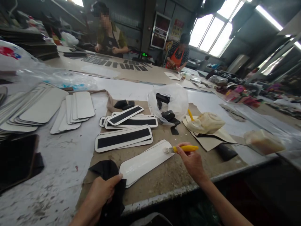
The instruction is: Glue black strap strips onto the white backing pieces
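The right hand (192, 161) is gripping a yellow-handled brush (187, 148), apparently pasting the white panel (145, 161) the left hand (102, 190) is pinching, and even coverage is likely mattering next!

A second strip (130, 184) lies mostly hidden beneath my white strip (147, 162). My left grip (103, 188) covers some black cloth (109, 169); my right grip (191, 160), part of the yellow brush (187, 148). Near the table's (61, 163) near edge, the pale block (264, 142) is blurred. The picture's left edge cuts off a dark slab (18, 160).
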`<state>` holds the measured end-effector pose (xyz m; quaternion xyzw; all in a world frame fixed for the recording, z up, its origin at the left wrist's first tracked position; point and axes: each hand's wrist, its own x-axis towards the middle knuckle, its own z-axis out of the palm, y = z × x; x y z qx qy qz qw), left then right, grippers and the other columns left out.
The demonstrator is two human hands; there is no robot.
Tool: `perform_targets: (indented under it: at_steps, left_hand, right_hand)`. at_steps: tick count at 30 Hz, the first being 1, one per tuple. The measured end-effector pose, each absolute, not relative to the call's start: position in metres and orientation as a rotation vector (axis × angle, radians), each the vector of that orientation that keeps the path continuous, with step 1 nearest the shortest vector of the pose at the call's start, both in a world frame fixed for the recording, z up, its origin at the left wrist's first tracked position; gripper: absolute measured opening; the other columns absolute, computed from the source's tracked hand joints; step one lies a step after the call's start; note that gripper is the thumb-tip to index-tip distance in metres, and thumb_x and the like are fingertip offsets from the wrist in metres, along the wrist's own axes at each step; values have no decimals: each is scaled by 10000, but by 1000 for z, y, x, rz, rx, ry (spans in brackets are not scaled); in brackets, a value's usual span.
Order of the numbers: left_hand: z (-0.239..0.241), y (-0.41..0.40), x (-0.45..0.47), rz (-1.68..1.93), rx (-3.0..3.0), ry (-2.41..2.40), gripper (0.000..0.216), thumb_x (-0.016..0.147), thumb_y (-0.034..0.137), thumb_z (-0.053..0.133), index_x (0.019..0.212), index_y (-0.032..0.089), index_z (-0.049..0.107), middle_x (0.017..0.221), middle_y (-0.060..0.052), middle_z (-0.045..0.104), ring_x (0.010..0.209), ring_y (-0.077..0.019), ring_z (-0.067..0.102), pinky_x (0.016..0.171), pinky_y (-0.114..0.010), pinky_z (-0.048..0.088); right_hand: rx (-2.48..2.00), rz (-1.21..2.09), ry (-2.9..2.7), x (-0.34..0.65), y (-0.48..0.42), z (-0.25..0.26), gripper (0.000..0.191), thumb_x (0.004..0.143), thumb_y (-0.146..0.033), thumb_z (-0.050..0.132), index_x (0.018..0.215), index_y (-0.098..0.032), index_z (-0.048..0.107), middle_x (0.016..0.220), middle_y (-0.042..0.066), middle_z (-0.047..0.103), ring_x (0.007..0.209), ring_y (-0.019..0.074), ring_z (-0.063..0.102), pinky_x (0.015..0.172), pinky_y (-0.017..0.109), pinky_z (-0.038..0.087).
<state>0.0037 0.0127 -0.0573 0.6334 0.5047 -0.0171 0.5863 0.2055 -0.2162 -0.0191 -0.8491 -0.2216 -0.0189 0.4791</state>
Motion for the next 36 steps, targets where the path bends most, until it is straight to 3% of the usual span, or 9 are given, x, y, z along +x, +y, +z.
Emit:
perform_targets:
  at_steps: [6, 10, 20, 26, 36]
  left_hand:
    - [-70, 16, 2, -39, 1544, 1132, 580, 460, 703, 531, 200, 247, 285, 253, -21, 297, 273, -132, 308, 417, -304, 230]
    - [-78, 15, 1, 4, 1506, 1164, 593, 441, 734, 539, 216, 252, 275, 252, -18, 298, 267, -126, 282, 398, -299, 209]
    - [-74, 15, -1, 3, 1461, 1124, 580, 507, 663, 580, 235, 246, 283, 256, -11, 293, 273, -111, 268, 393, -286, 198]
    - [-53, 9, -2, 25, 1392, 1116, 532, 568, 558, 607, 271, 221, 322, 289, 9, 313, 297, -97, 283, 406, -267, 171]
    - [-58, 11, -7, 43, 1321, 1118, 513, 499, 559, 625, 289, 234, 288, 269, 19, 293, 271, -90, 270, 351, -249, 150]
  right_hand:
    - [-2155, -230, -665, 216, -220, -5, 276, 846, -450, 529, 818, -182, 591, 794, 43, 620, 699, 176, 596, 669, 294, 468]
    - [-2130, -283, -781, 216, -218, -4, 225, 867, -388, 512, 831, -182, 594, 816, 54, 621, 760, 185, 596, 726, 305, 468]
    - [-2006, -68, -786, 164, -206, -3, 140, 868, -312, 527, 876, -198, 607, 867, 57, 636, 851, 202, 605, 787, 328, 488]
    - [-2055, -277, -869, 174, -215, -8, 115, 853, -272, 547, 903, -203, 625, 882, 66, 637, 889, 217, 585, 839, 378, 466]
    - [-1796, 159, -506, 139, -178, 5, 213, 805, -394, 616, 846, -185, 604, 804, 35, 624, 730, 176, 610, 685, 288, 506]
